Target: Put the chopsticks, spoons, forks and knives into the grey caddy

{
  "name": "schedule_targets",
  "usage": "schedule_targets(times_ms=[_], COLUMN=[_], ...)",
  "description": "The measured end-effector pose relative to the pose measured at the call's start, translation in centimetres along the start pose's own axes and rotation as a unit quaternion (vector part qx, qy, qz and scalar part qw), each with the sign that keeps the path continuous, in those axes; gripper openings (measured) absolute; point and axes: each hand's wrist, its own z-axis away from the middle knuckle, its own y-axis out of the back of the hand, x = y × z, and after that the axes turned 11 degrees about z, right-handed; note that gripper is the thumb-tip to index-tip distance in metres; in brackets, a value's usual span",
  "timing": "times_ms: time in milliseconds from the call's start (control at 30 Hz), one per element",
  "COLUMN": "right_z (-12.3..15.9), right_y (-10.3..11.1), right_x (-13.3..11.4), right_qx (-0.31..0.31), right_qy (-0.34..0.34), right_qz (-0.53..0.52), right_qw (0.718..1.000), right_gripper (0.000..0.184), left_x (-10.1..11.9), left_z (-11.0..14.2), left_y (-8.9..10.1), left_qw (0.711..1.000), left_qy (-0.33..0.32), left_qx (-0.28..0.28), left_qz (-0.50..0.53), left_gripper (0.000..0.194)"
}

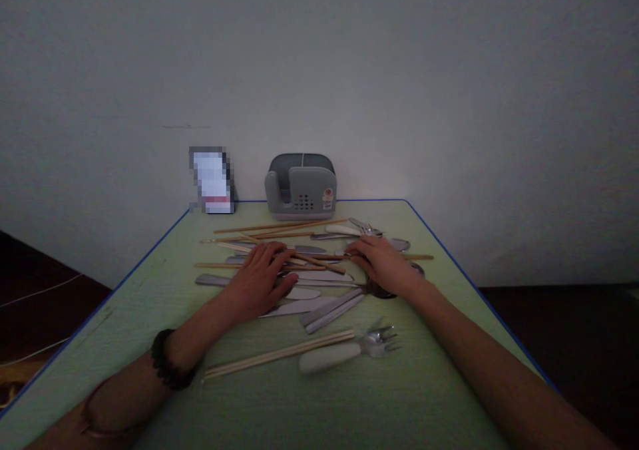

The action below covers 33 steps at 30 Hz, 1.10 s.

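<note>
The loose pile of cutlery (327,278) lies across the middle of the table, its pieces overlapping and mostly crosswise. It comprises metal knives, spoons and brown chopsticks (279,226); a dark spoon bowl (382,293) shows beneath the right wrist, next to flat metal handles (333,311) that angle towards the near side.

The left hand (262,280) is palm down over the left part of the pile, thumb and fingers moderately apart. Whether it grips any piece cannot be determined. The right hand (382,260) is over the right part, fingers bent down among the utensils; the fingertips are partly hidden and its grip cannot be established. The two hands are apart, with cutlery between them.

On the near side, separate from the pile, lie a pair of pale chopsticks (279,354) and, just beside them, a white-handled fork (329,358) whose head is blurred, tines to the right.

Beyond the pile, at the far edge, a grey holder (312,187) with a perforated front and a sticker stands upright. To its left, a pixelated lit screen (214,180) leans back near the wall (319,57). The table (424,397) is pale green with blue edging. A black bracelet (170,360) encircles the left wrist.
</note>
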Motion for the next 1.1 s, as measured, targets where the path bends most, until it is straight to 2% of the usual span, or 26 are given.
schedule_targets(times_ms=[100, 200, 333, 400, 533, 700, 867, 1100], right_z=[-0.1, -0.1, 0.0, 0.1, 0.2, 0.2, 0.5, 1.1], right_y=[-0.1, -0.2, 0.0, 0.4, 1.6, 2.3, 2.0, 2.5], right_x=[-0.2, -0.5, -1.2, -1.7, -2.8, -3.6, -4.2, -5.9], right_qx=[0.023, 0.041, 0.051, 0.070, 0.125, 0.160, 0.121, 0.195], right_qy=[0.013, 0.046, 0.101, 0.123, 0.130, 0.139, 0.167, 0.193], right_qz=[0.019, 0.038, 0.056, 0.049, 0.002, -0.063, -0.057, -0.104], right_qw=[0.999, 0.997, 0.992, 0.989, 0.984, 0.975, 0.977, 0.956], right_gripper=[0.021, 0.021, 0.018, 0.017, 0.019, 0.021, 0.027, 0.031], left_x=[0.1, -0.9, -4.8, -6.9, -9.2, -9.0, -8.8, -8.5], left_z=[-0.2, -0.5, -0.8, -0.8, -0.8, -1.1, -1.3, -1.2], left_y=[0.1, 0.3, 0.7, 1.0, 1.4, 1.3, 1.1, 1.0], left_qw=[1.000, 0.998, 0.990, 0.985, 0.987, 0.993, 0.990, 0.987], left_qy=[0.010, 0.036, 0.106, 0.155, 0.151, 0.117, 0.132, 0.148], left_qx=[0.009, 0.033, 0.044, 0.024, -0.012, 0.006, 0.042, 0.054], left_qz=[-0.009, -0.038, -0.078, -0.072, -0.047, -0.019, -0.022, -0.040], left_gripper=[0.044, 0.048, 0.055, 0.059, 0.061, 0.058, 0.050, 0.049])
